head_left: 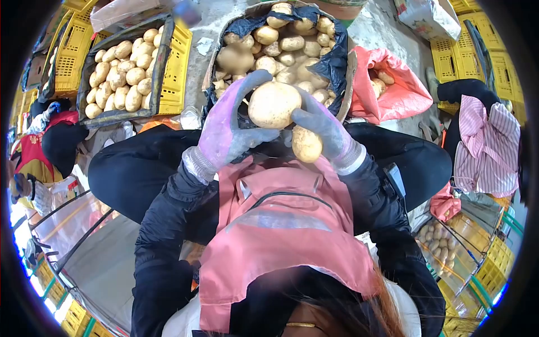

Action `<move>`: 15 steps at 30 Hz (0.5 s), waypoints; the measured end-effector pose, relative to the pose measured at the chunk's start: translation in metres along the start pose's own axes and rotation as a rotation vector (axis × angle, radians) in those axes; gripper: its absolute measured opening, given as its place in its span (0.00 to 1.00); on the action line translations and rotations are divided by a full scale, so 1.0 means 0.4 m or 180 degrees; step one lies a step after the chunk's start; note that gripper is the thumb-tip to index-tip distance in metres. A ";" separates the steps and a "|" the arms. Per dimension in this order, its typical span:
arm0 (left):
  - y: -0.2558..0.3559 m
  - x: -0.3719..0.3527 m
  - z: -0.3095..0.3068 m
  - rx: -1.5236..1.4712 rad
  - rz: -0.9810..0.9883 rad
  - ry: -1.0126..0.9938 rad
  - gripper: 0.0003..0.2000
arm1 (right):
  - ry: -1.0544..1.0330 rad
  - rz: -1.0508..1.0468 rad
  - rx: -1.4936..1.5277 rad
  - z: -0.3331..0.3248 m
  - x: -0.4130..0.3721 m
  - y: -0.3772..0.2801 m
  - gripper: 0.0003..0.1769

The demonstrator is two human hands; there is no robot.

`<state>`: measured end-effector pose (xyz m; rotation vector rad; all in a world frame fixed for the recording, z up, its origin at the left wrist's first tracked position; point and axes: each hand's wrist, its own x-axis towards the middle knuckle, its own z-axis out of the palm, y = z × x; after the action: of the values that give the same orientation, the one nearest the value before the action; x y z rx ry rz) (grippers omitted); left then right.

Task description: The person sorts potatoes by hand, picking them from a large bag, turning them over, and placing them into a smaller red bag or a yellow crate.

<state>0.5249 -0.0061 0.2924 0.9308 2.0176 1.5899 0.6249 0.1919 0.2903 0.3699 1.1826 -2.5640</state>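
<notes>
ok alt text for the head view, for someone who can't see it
Gloved left hand and right hand hold a large potato, a smaller potato against the right, near a black-lined box of potatoes. A yellow crate stands left, a red sack right.

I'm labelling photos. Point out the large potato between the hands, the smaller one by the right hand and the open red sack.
Large potato (274,105): head view, middle of its face.
Smaller potato (307,145): head view, middle of its side.
Red sack (402,94): head view, outer side.
</notes>
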 end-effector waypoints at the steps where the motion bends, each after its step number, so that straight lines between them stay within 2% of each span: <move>1: 0.001 -0.001 -0.003 0.0177 0.0080 -0.0035 0.46 | 0.0006 0.0016 -0.0004 -0.001 0.002 0.002 0.43; 3: 0.014 0.002 -0.005 0.0315 0.0117 -0.0013 0.45 | -0.0054 -0.0166 0.0065 -0.002 0.008 0.009 0.42; 5: 0.015 0.003 -0.006 0.0461 0.0164 0.0000 0.44 | -0.0055 -0.0053 0.0105 -0.008 0.003 0.004 0.42; 7: 0.005 0.001 -0.001 0.0159 0.0119 -0.0034 0.42 | -0.0041 0.0045 0.0140 -0.010 0.006 0.011 0.42; 8: 0.001 0.000 0.003 0.0154 0.0120 -0.0043 0.42 | 0.0217 -0.0383 -0.0285 -0.011 0.014 0.027 0.41; 9: -0.003 -0.003 0.007 -0.0355 -0.0195 -0.0029 0.41 | 0.0477 -0.0808 -0.0712 -0.013 0.020 0.037 0.41; 10: -0.004 -0.005 0.010 -0.0864 -0.0512 -0.0015 0.40 | 0.0486 -0.0807 -0.0710 -0.016 0.020 0.039 0.41; 11: 0.001 -0.006 0.010 -0.0872 -0.0517 -0.0020 0.40 | 0.0687 -0.1093 -0.1369 -0.019 0.019 0.037 0.41; 12: 0.009 -0.007 0.008 -0.1304 -0.0695 -0.0069 0.39 | 0.0882 -0.1372 -0.2034 -0.017 0.017 0.036 0.41; 13: 0.013 -0.008 0.008 -0.1735 -0.0870 -0.0119 0.39 | 0.0888 -0.1367 -0.2038 -0.012 0.009 0.031 0.41; 15: 0.007 -0.010 0.000 -0.1578 -0.0817 -0.0218 0.39 | 0.0982 -0.1676 -0.2901 0.023 -0.010 0.003 0.40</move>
<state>0.5286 -0.0085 0.2948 0.5081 1.5129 1.7603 0.6280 0.1849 0.2966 0.2493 2.6580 -2.0185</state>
